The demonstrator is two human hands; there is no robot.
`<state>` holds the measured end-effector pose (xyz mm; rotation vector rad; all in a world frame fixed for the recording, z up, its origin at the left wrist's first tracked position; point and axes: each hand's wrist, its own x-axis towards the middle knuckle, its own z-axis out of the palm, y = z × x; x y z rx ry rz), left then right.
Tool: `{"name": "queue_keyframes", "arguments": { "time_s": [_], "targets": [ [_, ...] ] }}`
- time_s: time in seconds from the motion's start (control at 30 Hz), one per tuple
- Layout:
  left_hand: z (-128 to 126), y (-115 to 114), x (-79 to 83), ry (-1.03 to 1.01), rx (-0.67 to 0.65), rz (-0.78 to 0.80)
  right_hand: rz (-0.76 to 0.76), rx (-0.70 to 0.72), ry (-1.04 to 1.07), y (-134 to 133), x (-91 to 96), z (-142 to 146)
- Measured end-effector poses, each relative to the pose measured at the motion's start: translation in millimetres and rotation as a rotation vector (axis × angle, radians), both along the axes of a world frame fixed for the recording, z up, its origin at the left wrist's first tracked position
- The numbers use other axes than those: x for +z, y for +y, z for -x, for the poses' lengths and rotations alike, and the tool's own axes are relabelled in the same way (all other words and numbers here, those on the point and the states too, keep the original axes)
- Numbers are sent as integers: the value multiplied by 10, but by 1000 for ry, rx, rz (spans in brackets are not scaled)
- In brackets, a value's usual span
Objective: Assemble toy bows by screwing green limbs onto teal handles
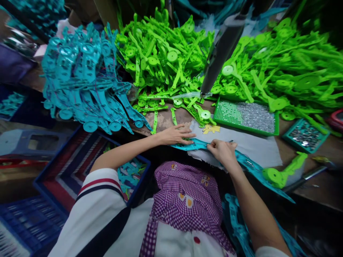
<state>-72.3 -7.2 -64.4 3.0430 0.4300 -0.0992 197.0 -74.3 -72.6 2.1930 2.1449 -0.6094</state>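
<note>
A long blue plastic part (249, 164) lies along the near edge of the bench and sticks out past it on the right. My left hand (177, 135) rests on its left end, fingers stretched out and flat. Over its middle, my right hand (223, 151) is closed with fingertips pressed together at the part; what they pinch is too small or hidden to name. A tiny dark tip shows by the right knuckles. Under the part is a white cloth (257, 146) with a yellow printed figure.
Piles of green plastic parts (171, 57) cover the back of the bench. Stacked blue parts (80, 78) stand left. A green tray (246, 117) holds small metallic pieces; a smaller teal tray (305, 135) sits right. A dark rod-shaped tool (222, 53) hangs above. Blue crates (29, 221) are lower left.
</note>
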Motion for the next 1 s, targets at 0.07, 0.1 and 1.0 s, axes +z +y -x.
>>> {"name": "queue_keyframes", "arguments": {
  "time_s": [0.07, 0.1, 1.0],
  "targets": [
    [-8, -4, 25, 32, 13, 14, -5, -16, 10, -18, -6, 10],
    [-10, -6, 38, 43, 21, 22, -18, -27, 29, -44, -9, 7],
    [299, -559, -444, -949, 891, 283, -325, 158, 624, 239, -93, 874]
  ]
}}
